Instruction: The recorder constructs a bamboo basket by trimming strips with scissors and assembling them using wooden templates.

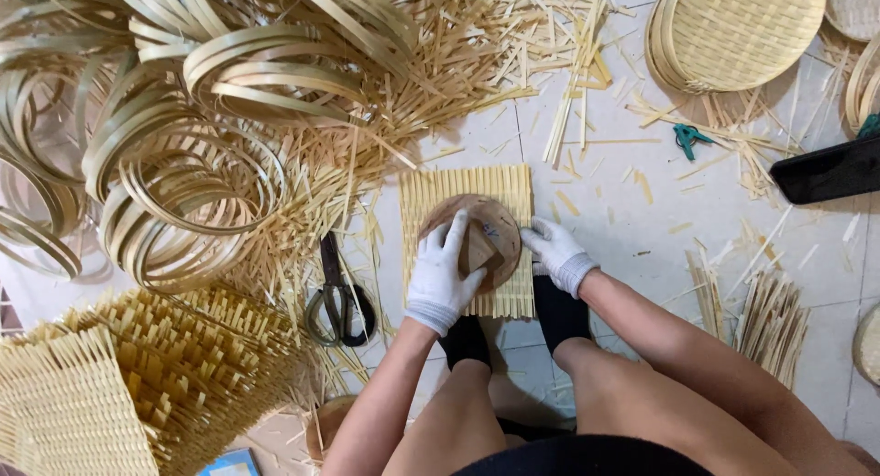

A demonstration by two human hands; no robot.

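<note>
A square woven bamboo mat (431,187) lies on the tiled floor in front of me. A round brown wooden disc (500,221) with a small wooden block handle sits on it. My left hand (445,274), in a white glove, presses flat on the disc's left part and handle. My right hand (556,253), also gloved, rests at the disc's right edge on the mat. My feet in black socks (559,313) hold the mat's near edge.
Black-handled scissors (337,297) lie left of the mat. Many bamboo hoops (183,127) pile at the upper left, stacked woven mats (110,384) at lower left. Round woven trays (733,31) sit upper right, with a green clip (687,138), a black object (830,169) and scattered strips.
</note>
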